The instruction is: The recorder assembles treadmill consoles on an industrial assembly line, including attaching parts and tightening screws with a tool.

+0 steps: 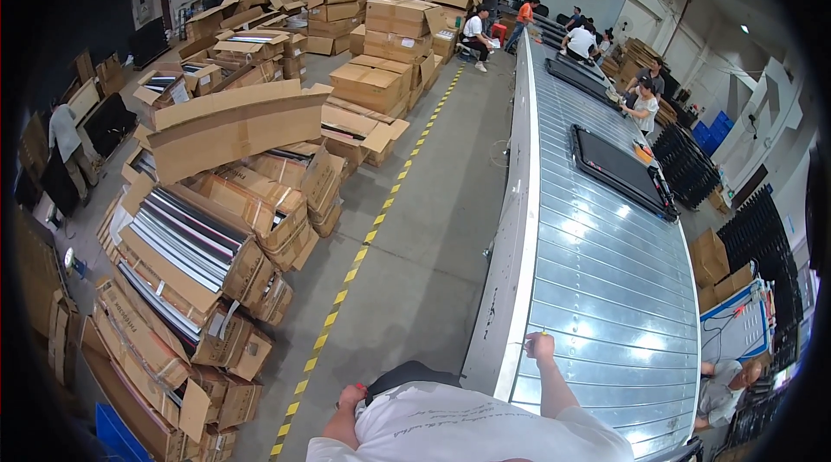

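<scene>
Right hand (pixel 540 344) is resting on the near edge of the long metal conveyor (pixel 606 289), fingers curled together around a small yellowish item (pixel 545 334), too small to identify. Left hand (pixel 352 394) is sitting low by the hip, touching a dark object (pixel 411 373) at the waist; can't tell whether those fingers are closed or apart. Person is wearing a white shirt (pixel 467 427). Two black flat panels (pixel 619 169) are lying further up the conveyor, well apart from the hand. Stacks of open cardboard boxes (pixel 216 228) are filling the floor on the left, beyond a yellow-black floor line (pixel 363 250). Other workers (pixel 645 103) are standing along the belt's far side
</scene>
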